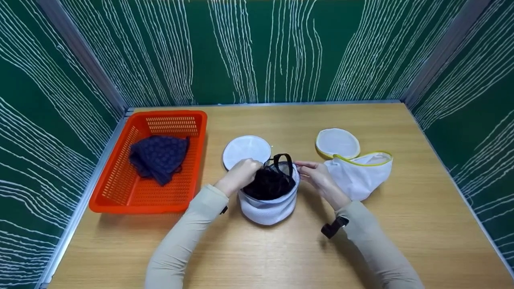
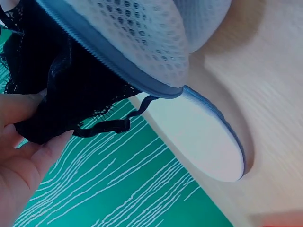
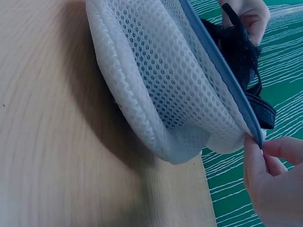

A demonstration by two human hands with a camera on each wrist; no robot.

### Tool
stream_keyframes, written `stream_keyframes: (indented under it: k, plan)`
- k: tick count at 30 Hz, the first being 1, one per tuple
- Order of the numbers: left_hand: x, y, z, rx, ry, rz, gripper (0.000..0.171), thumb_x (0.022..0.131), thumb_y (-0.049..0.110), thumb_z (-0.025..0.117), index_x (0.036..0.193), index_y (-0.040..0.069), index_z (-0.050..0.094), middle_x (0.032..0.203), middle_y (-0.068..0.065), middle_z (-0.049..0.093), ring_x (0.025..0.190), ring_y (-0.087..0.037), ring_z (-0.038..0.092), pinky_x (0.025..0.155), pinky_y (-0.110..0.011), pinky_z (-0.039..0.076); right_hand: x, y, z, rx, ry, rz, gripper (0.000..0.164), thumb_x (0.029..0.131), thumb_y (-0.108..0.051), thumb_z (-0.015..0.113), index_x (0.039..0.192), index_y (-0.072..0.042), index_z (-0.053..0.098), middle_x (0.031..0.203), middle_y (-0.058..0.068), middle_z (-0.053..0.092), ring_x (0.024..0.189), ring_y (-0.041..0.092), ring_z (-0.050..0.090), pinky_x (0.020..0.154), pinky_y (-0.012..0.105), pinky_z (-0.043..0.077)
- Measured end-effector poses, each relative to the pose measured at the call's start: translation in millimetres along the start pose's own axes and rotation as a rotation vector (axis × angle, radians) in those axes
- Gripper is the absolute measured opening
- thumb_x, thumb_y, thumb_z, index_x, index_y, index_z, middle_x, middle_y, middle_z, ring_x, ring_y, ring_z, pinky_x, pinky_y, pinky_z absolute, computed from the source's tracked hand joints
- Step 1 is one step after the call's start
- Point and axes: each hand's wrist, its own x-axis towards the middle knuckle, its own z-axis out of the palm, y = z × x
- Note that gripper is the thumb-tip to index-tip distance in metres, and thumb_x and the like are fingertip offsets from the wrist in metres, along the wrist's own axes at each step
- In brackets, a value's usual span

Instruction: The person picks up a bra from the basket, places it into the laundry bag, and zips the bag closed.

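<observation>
A white mesh laundry bag (image 1: 267, 212) with a grey-blue zipped rim stands upright on the table, its round lid (image 1: 247, 149) folded back behind it. Inside and over its rim lies a black lace bra (image 1: 270, 184), one strap looping up above the opening. My left hand (image 1: 243, 173) is at the bag's left rim; in the left wrist view its thumb and fingers pinch the bra's lace edge (image 2: 66, 85). On the other side my right hand (image 1: 320, 180) pinches the zipped rim (image 3: 232, 71) between thumb and fingers. The bag hides the lower part of the bra.
A second white mesh bag (image 1: 357, 182) with yellow trim lies open on the right, its lid (image 1: 338, 143) tipped back. To the left an orange basket (image 1: 148, 209) holds a dark blue cloth item (image 1: 158, 158). Green panels (image 1: 265, 52) with white lines surround the table.
</observation>
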Motion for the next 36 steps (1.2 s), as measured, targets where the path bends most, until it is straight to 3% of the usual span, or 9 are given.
stream_keyframes:
  k: [3, 12, 16, 19, 23, 30, 33, 36]
  plan:
    - [0.4, 0.8, 2.5, 0.034, -0.019, 0.003, 0.018, 0.068, -0.013, 0.055, 0.078, 0.0, 0.063, 0.075, -0.01, 0.064, 0.073, -0.025, 0.061, 0.064, -0.034, 0.049, 0.1, -1.2, 1.2, 0.006, -0.012, -0.006, 0.039, 0.085, 0.004, 0.044, 0.122, 0.017, 0.039, 0.09, 0.003, 0.063, 0.081, 0.01, 0.06, 0.078, 0.024, 0.048]
    - [2.2, 9.3, 4.2, 0.26, -0.069, 0.031, 0.013, 0.069, -0.005, 0.06, 0.078, 0.005, 0.064, 0.075, -0.006, 0.065, 0.07, -0.024, 0.058, 0.062, -0.034, 0.047, 1.0, -10.7, 6.7, 0.09, 0.016, 0.002, 0.04, 0.085, 0.008, 0.043, 0.123, 0.018, 0.036, 0.082, -0.001, 0.064, 0.077, 0.009, 0.061, 0.074, 0.022, 0.049]
    - [2.9, 12.6, 4.8, 0.351, -0.054, 0.047, 0.013, 0.072, -0.003, 0.057, 0.072, 0.008, 0.065, 0.072, -0.002, 0.065, 0.067, -0.022, 0.058, 0.059, -0.032, 0.046, 0.1, -14.3, 8.8, 0.126, 0.017, -0.008, 0.035, 0.084, 0.009, 0.044, 0.119, 0.016, 0.043, 0.08, 0.0, 0.065, 0.076, 0.009, 0.061, 0.072, 0.022, 0.05]
    - [2.6, 13.3, 4.7, 0.343, -0.046, 0.057, 0.013, 0.07, -0.004, 0.058, 0.07, 0.008, 0.064, 0.069, -0.003, 0.064, 0.065, -0.023, 0.058, 0.058, -0.033, 0.046, -1.2, -16.2, 11.0, 0.144, 0.009, -0.018, 0.028, 0.084, 0.009, 0.044, 0.111, 0.009, 0.053, 0.08, 0.001, 0.065, 0.075, 0.009, 0.061, 0.072, 0.022, 0.05]
    - [2.6, 10.0, 4.1, 0.157, -0.037, -0.001, 0.015, 0.069, -0.005, 0.057, 0.078, 0.004, 0.064, 0.074, -0.008, 0.065, 0.071, -0.026, 0.06, 0.062, -0.036, 0.047, -2.5, -17.7, 12.3, 0.153, 0.0, -0.027, 0.023, 0.084, 0.009, 0.045, 0.101, 0.004, 0.059, 0.08, 0.002, 0.065, 0.076, 0.01, 0.061, 0.072, 0.022, 0.05]
    - [-0.6, -0.9, 6.5, -0.291, 0.091, -0.238, 0.023, 0.072, 0.004, 0.062, 0.095, 0.002, 0.065, 0.093, -0.01, 0.066, 0.089, -0.024, 0.06, 0.079, -0.033, 0.046, -1.8, -16.8, 9.0, 0.165, 0.006, -0.029, 0.026, 0.084, 0.009, 0.045, 0.089, -0.006, 0.066, 0.081, 0.002, 0.066, 0.076, 0.011, 0.062, 0.072, 0.022, 0.05]
    - [-4.8, -2.3, 10.4, -0.424, 0.16, -0.288, 0.025, 0.072, 0.006, 0.065, 0.096, 0.0, 0.064, 0.095, -0.012, 0.065, 0.093, -0.026, 0.058, 0.084, -0.033, 0.043, -1.2, -15.8, 7.9, 0.156, 0.007, -0.028, 0.024, 0.084, 0.009, 0.045, 0.097, -0.001, 0.064, 0.081, 0.002, 0.065, 0.076, 0.011, 0.062, 0.073, 0.023, 0.05]
    - [-10.9, -0.4, 12.7, -0.489, 0.222, -0.359, 0.032, 0.071, 0.01, 0.068, 0.1, -0.002, 0.061, 0.1, -0.014, 0.062, 0.097, -0.029, 0.055, 0.087, -0.035, 0.04, -0.9, -15.1, 7.9, 0.152, 0.013, -0.029, 0.025, 0.084, 0.008, 0.046, 0.103, 0.004, 0.061, 0.081, 0.002, 0.065, 0.076, 0.011, 0.062, 0.072, 0.023, 0.05]
